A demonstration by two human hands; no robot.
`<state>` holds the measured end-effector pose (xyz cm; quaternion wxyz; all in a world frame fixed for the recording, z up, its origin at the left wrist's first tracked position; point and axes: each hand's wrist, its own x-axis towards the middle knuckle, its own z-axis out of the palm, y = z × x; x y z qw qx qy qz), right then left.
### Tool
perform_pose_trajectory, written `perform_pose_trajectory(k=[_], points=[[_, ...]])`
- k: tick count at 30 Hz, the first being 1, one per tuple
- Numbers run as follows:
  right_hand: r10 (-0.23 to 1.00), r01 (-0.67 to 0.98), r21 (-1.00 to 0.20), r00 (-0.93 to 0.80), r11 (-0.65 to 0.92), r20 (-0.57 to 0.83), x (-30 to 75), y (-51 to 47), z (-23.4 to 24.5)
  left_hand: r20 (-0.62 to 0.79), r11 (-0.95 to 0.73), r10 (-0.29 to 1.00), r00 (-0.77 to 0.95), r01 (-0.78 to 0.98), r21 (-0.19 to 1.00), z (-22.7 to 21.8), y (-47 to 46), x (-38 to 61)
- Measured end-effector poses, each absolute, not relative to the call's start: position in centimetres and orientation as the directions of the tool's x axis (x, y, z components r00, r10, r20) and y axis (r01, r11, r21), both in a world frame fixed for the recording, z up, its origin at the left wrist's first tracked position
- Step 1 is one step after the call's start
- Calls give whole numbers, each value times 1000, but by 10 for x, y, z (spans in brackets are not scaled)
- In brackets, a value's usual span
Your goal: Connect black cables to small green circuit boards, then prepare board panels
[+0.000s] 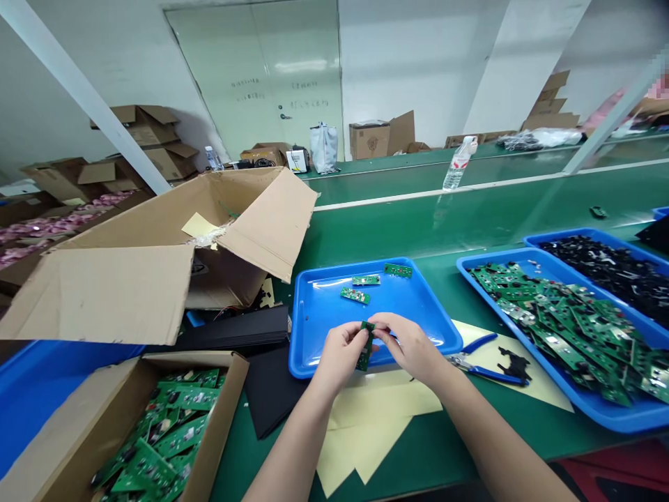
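Both my hands meet over the near edge of a blue tray (318, 328). My left hand (341, 350) and my right hand (406, 343) are closed on the same small green circuit board (365, 347), held upright between the fingertips. Three more small green boards (355, 295) lie flat at the back of that tray. Yellow paper sheets (376, 411) lie under my wrists on the green table.
A cardboard box of green boards (167, 432) stands at the near left, behind it a large open carton (157, 258). Blue-handled pliers (481, 366) lie right of the tray. Further right are a blue tray of green boards (564, 328) and one of black parts (611, 265). A water bottle (458, 164) stands behind.
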<state>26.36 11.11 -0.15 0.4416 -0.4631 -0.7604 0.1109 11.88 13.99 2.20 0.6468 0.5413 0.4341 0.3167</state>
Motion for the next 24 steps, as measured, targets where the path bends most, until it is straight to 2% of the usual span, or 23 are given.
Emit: perform_pose_trajectory(k=[17, 24], points=[[817, 650, -557, -180, 517, 549, 264, 110, 0, -293, 327, 845, 447, 1, 945, 27, 136, 121], [811, 689, -507, -207, 518, 547, 263, 110, 0, -275, 304, 864, 422, 0, 953, 23, 135, 123]])
